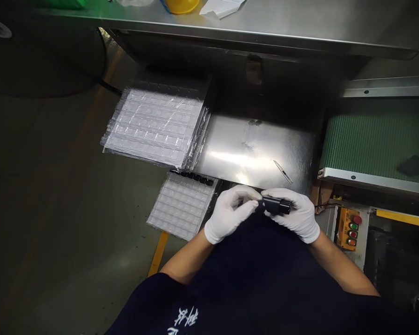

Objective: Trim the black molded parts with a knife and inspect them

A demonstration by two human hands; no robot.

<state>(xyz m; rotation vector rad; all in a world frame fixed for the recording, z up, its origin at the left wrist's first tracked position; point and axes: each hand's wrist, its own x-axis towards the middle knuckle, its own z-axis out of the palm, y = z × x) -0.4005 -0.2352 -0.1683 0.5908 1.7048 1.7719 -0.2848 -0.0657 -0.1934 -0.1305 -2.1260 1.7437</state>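
Gloved L hand (226, 215), fingers curled, pinches L end of blk part (273, 204), lower ctr of frame; gloved R hand (300, 213), partly closed, grips same part's R side. Sm. knife (282, 171) just above, on metal plate (226, 144). Clear trays (153, 123) stacked ctr-left; green conveyor (373, 135) at R edge.

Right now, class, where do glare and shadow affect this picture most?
Head view: glare whitens the metal surface and streaks the clear trays; head view: deep shadow fills the space under the bench; head view: the black part between left hand and right hand shows little surface detail.
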